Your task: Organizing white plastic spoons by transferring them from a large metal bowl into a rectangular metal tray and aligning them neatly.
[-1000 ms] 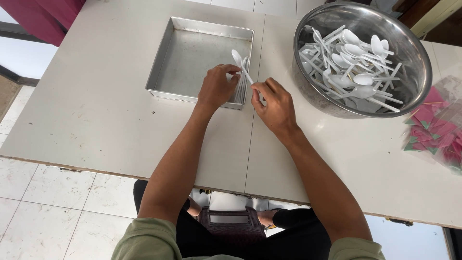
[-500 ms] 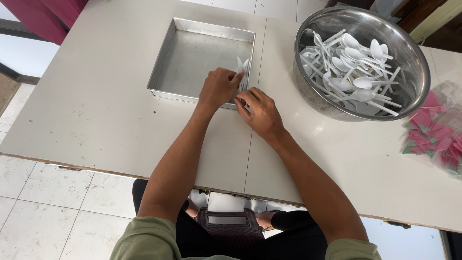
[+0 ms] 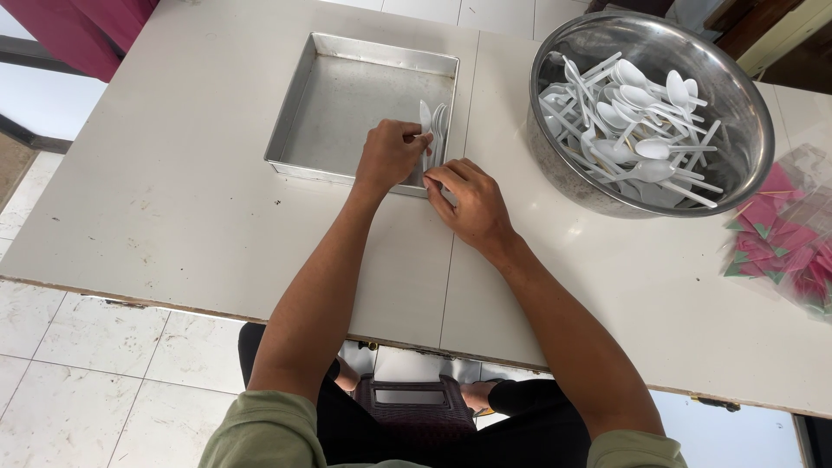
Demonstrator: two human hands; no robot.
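White table [image 3: 173, 199] bears steel bowl [image 3: 737, 130] of plastic spoons — well right of the square metal tray [image 3: 347, 95]. My left hand [image 3: 390, 156] and right hand [image 3: 468, 204] pinch white spoons [image 3: 436, 126] at the tray's near right corner — both grips closed.

Tray [image 3: 347, 95] far-left on table [image 3: 156, 199], bowl [image 3: 745, 113] to its right, full of spoons [image 3: 637, 113]. Packets [image 3: 780, 238] at right edge, nearer than bowl. Few spoons [image 3: 436, 126] in tray's right side. Left hand [image 3: 390, 156] over tray's near-right corner, right hand [image 3: 468, 204] just beside it.
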